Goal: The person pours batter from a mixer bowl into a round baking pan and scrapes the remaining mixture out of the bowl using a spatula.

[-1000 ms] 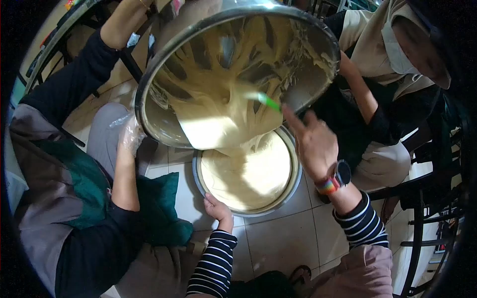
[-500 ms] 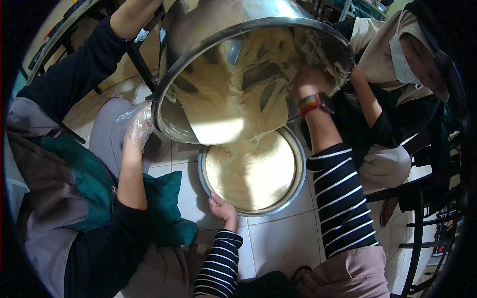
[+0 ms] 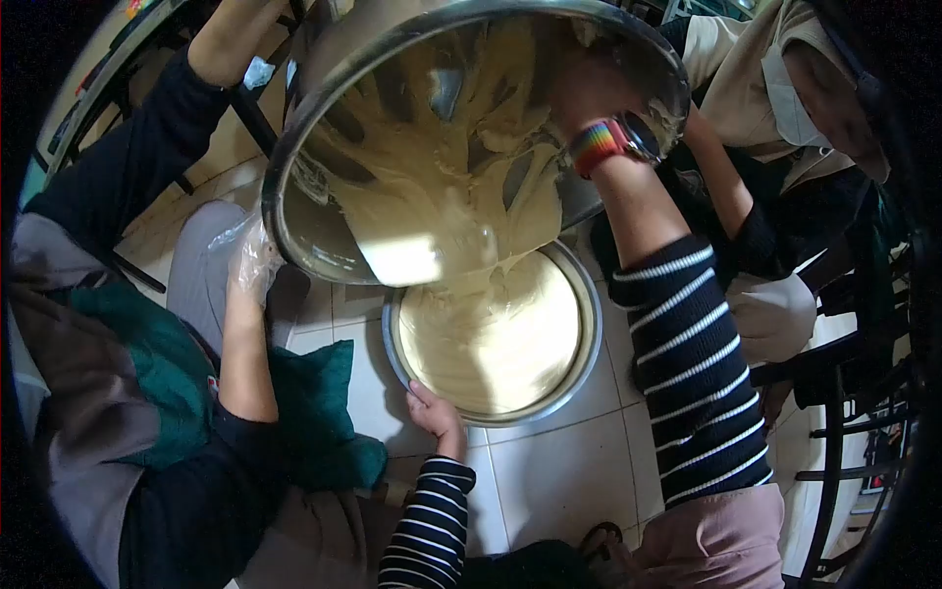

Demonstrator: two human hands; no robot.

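Note:
A large metal bowl (image 3: 491,12) is tipped toward me, with thick pale batter (image 3: 442,216) sliding over its lower lip. Below it, a round metal pan (image 3: 591,339) stands on the floor, holding smooth batter (image 3: 491,363). My left hand (image 3: 437,417) grips the pan's near-left rim, thumb on top. Deep inside the tipped bowl, my right hand (image 3: 601,93) is against the right part of the batter-smeared wall; its fingers are hidden in shadow. A rainbow-banded watch (image 3: 608,145) is on that wrist.
A co-worker's plastic-gloved hand (image 3: 255,260) supports the bowl's left rim. Another person (image 3: 726,177), wearing a mask, sits close at the right, an arm behind the bowl. Black metal chair frames (image 3: 834,471) stand at right. White tiles (image 3: 559,471) cover the floor.
The tipped bowl has shifted slightly left and up in view. My right hand has moved farther up into it. My left hand keeps its hold on the pan's rim.

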